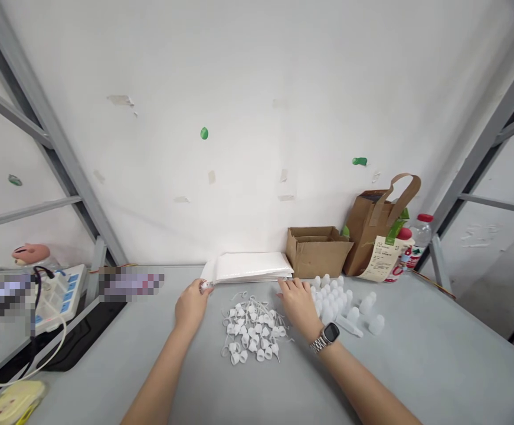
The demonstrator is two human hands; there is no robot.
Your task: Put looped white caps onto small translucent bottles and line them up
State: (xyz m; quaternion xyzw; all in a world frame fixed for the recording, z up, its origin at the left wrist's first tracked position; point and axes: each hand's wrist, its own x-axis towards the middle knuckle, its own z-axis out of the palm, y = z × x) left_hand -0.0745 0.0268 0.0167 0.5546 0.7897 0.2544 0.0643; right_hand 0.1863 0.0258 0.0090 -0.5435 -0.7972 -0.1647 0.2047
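A stack of flat white plastic mailing bags (250,267) lies against the wall. My left hand (190,306) is at its left end, fingers curled in a pinch around something small and white by the bag corner; I cannot make out what it is. My right hand (298,301) rests near the right end, fingers stretched forward and spread, holding nothing visible. Between my hands sits a pile of small white plastic caps with thin curved tails (252,327). Beside my right hand stand several translucent white plastic bottles (333,298), partly hidden by it.
An open cardboard box (318,254) stands right of the bags, beside a brown paper bag (365,233) and a red-capped bottle (420,236). A power strip (62,298), cables and a black tray-like object (86,336) lie at left. Metal frame posts flank the table.
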